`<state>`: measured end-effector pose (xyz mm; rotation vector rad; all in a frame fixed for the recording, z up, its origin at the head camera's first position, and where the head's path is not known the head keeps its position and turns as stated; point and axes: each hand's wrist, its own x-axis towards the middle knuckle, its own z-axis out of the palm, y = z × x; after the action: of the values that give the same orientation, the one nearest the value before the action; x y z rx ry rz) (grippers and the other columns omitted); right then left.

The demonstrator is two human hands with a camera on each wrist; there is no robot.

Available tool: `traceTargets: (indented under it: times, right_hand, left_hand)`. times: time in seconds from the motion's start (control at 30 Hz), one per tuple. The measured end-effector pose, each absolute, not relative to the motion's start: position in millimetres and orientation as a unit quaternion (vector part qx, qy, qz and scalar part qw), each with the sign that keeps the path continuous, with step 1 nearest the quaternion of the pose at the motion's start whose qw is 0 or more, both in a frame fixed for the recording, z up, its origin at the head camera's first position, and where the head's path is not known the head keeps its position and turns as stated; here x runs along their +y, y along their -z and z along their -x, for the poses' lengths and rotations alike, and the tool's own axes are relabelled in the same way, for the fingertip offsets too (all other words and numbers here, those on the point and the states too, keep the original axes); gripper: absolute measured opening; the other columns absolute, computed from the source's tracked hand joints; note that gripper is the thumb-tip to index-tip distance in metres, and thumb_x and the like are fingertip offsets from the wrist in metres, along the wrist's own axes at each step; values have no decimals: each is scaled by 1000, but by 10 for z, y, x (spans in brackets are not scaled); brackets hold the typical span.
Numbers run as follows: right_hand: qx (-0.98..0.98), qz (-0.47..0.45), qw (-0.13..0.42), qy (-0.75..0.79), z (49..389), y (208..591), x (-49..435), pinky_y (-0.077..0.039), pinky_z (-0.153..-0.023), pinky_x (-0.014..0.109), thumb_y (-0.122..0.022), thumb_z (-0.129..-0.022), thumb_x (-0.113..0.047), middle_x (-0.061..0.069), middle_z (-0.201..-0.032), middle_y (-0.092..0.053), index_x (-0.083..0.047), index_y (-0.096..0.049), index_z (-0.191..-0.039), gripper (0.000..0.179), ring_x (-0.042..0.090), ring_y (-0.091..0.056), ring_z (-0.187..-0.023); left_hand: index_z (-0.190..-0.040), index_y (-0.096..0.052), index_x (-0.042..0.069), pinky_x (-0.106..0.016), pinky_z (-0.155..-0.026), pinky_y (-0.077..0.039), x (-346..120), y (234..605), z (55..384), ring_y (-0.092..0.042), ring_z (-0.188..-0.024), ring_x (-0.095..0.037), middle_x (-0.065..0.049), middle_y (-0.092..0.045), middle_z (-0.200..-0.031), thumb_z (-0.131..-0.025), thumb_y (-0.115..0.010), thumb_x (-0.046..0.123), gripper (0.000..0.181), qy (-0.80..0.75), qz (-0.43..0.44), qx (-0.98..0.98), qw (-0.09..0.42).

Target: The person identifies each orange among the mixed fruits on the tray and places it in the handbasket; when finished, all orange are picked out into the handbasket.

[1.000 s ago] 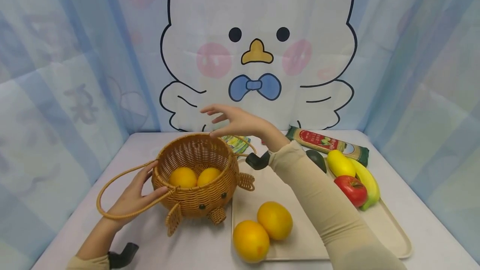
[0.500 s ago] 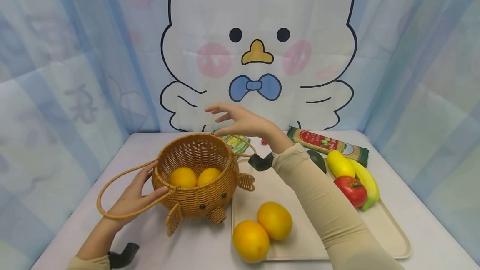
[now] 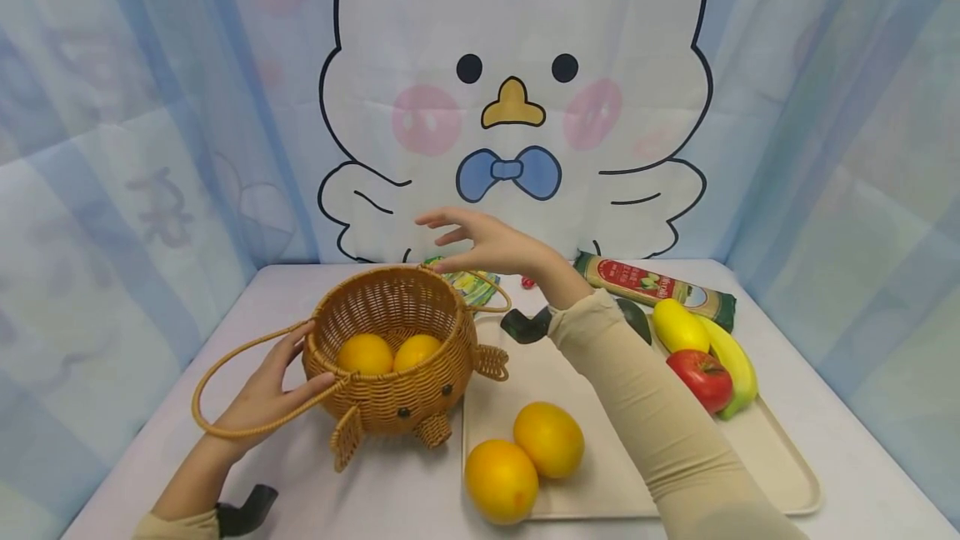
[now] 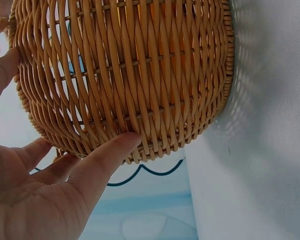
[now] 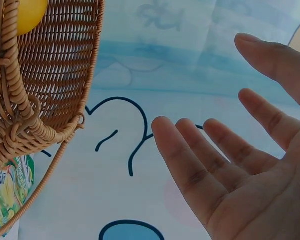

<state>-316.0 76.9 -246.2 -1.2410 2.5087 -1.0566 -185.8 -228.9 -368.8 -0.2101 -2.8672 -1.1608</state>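
A woven wicker basket (image 3: pixel 390 398) with an animal face stands on the table and holds two oranges (image 3: pixel 366 354). Through the loop of its left handle (image 3: pixel 247 432) reaches my left hand (image 3: pixel 266 394). Its extended fingers and thumb rest against the basket's side, as the left wrist view also shows (image 4: pixel 75 185). My right hand (image 3: pixel 491 242) hovers beyond the basket's back right rim with fingers spread. In the right wrist view the right hand (image 5: pixel 255 175) has nothing in it and is apart from the basket.
On the cream tray (image 3: pixel 592 502) lie two more oranges (image 3: pixel 549 440) at the front left. A red apple (image 3: pixel 701 379), a banana (image 3: pixel 738 369), a yellow fruit (image 3: pixel 680 326) and an avocado (image 3: pixel 634 321) lie at its right. Behind are a long package (image 3: pixel 652 283) and a green packet (image 3: pixel 480 290).
My right hand has drifted slightly to the right, away from the basket's rim. The left hand, the basket and the fruit stay where they were.
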Motion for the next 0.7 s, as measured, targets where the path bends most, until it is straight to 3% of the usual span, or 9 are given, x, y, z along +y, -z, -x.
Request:
traceTargets:
  times: [0.4, 0.7]
  right_hand:
    - [842, 401, 55, 356, 3118, 2465, 934, -50, -99, 38, -70, -85, -26, -7, -149, -38, -28, -38, -142, 65, 17, -50, -129]
    - [842, 396, 45, 364, 3078, 2463, 1043, -52, -96, 37, -69, -86, -24, -4, -149, -38, -27, -39, -141, 63, 21, -50, -129]
  left_hand:
    - [-152, -10, 14, -64, -98, -40, -2283, 3679, 1862, -23, -138, -51, -22, -11, -157, -89, -60, 45, 86, 374, 67, -925, 18]
    - [-152, -9, 14, -60, -96, -45, -2284, 3678, 1861, -22, -138, -51, -22, -10, -157, -89, -60, 45, 86, 375, 64, -925, 15]
